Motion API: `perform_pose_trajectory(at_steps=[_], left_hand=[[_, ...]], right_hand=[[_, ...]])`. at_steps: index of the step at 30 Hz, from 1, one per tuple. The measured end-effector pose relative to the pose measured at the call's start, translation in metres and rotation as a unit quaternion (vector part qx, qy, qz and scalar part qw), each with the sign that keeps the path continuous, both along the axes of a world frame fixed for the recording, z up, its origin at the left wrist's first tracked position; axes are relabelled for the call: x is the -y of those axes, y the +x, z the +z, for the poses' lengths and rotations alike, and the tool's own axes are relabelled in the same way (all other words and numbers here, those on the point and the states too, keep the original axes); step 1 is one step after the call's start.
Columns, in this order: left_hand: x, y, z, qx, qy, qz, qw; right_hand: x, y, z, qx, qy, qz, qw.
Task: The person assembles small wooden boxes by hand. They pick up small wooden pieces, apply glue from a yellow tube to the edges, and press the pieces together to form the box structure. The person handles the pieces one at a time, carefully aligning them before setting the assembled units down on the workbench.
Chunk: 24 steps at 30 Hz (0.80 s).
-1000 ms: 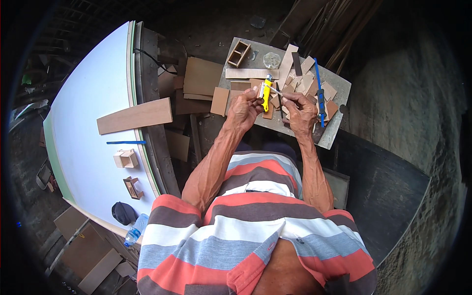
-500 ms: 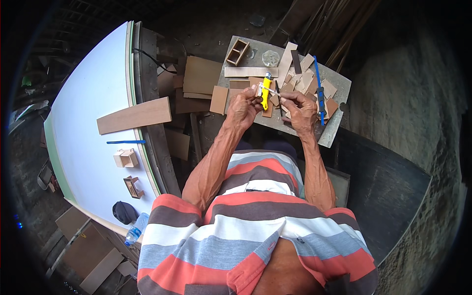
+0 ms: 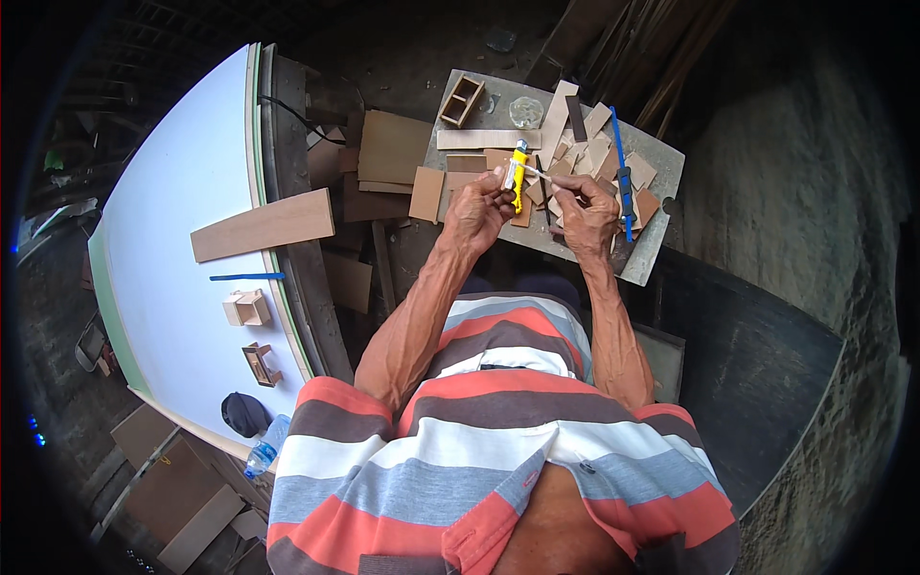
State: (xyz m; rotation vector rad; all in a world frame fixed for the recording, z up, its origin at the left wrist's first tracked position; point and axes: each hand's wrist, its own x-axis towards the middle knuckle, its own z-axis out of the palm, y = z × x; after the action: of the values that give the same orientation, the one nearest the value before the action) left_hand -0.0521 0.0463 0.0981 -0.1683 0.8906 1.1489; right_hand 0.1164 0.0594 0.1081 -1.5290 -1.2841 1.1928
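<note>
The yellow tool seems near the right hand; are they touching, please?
Apart: the head view shows a gap between the yellow tool and the right hand.

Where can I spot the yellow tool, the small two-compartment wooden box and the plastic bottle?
Yellow tool [image 3: 519,182]: head view, on the middle of its handle.
Two-compartment wooden box [image 3: 462,100]: head view, on the divider between its compartments.
Plastic bottle [image 3: 266,448]: head view, on the middle of its body.
</note>
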Motion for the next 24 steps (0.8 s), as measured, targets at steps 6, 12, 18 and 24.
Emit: perform_pose_trajectory(at_steps=[6,12,18,24], left_hand=[[0.0,0.0,0.005,-0.002,0.007,0.002,1.0],[0.013,-0.008,-0.003,-0.074,0.003,-0.008,0.997],[0.053,-0.049,-0.041,-0.329,-0.089,0.008,0.94],[0.064,-0.066,-0.096,-0.558,-0.056,-0.038,0.827]], right_hand=[[0.002,0.002,-0.002,-0.043,0.042,-0.001,0.998],[0.002,0.009,-0.021,-0.017,-0.028,-0.031,0.999],[0.009,0.033,-0.035,-0.105,-0.102,-0.028,0.989],[0.026,0.052,-0.046,-0.091,-0.134,-0.02,0.987]])
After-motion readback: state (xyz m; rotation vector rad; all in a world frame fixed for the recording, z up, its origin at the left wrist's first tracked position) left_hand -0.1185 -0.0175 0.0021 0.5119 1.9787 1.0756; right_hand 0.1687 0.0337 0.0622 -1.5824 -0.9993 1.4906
